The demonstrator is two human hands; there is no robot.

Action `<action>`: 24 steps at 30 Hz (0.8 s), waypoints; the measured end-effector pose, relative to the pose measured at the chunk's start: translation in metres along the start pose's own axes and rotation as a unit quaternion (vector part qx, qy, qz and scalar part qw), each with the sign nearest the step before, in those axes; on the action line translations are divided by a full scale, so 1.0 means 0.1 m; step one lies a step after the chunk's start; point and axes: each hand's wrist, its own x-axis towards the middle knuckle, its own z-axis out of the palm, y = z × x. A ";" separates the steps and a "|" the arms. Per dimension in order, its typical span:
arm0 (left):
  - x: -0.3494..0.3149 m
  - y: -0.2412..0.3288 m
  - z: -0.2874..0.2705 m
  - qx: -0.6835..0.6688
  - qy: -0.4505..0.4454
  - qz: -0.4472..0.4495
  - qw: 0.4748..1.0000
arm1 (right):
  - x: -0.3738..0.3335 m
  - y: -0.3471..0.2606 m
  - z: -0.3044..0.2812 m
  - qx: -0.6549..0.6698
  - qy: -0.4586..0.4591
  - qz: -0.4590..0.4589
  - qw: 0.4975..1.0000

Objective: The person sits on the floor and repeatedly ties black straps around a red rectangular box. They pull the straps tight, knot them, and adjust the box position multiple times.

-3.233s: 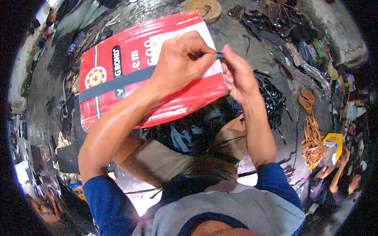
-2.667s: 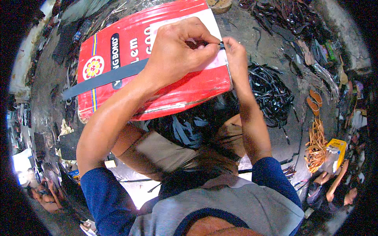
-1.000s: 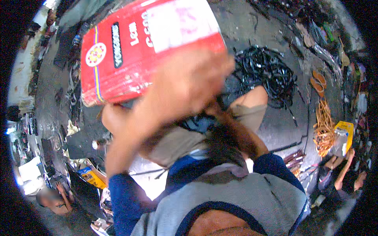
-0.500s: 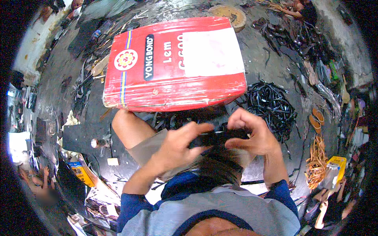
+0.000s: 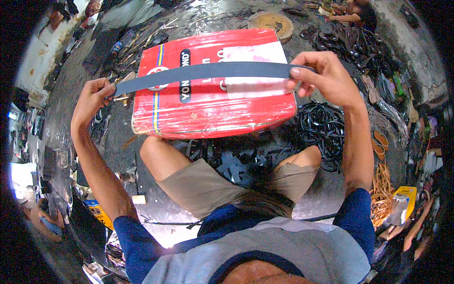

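A long dark grey strap (image 5: 203, 71) stretches nearly straight above a red cardboard box (image 5: 208, 116). My left hand (image 5: 97, 94) pinches its left end between thumb and fingers, out past the box's left side. At the other end, my right hand (image 5: 324, 78) grips the strap near the box's far right corner, with the thumb on top. The box stands in front of my crossed legs, wrapped in clear tape, with a white sheet (image 5: 255, 85) stuck on its right part; the strap hides a band of both.
Coiled shiny black strips (image 5: 321, 130) lie right of the box. Dark scraps (image 5: 234, 165) sit between my legs. A round wooden block (image 5: 272, 24) is beyond the box. Tan strips (image 5: 380, 191) and sandals (image 5: 379, 144) lie at right. Another person (image 5: 357, 16) sits far right.
My hands have moved up and far apart, from over my lap to above the box. The strap is now stretched out between them.
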 end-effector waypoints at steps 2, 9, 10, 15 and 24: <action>0.20 -0.30 -0.10 0.165 -0.025 -0.060 0.984 | 0.17 0.02 0.07 -0.051 0.010 -0.017 0.999; 0.36 1.72 1.55 -0.093 0.149 0.287 0.942 | 0.39 0.10 0.38 -0.311 0.145 -0.111 0.933; 0.36 1.92 1.75 -0.132 0.078 0.280 0.948 | 0.39 0.07 0.39 -0.291 0.156 -0.095 0.939; 0.36 2.11 2.28 -0.203 0.007 0.273 0.940 | 0.37 0.16 0.43 -0.283 0.206 -0.100 0.932; 0.32 2.12 2.34 -0.142 0.073 0.322 0.933 | 0.19 0.26 0.35 -0.389 0.203 -0.248 0.864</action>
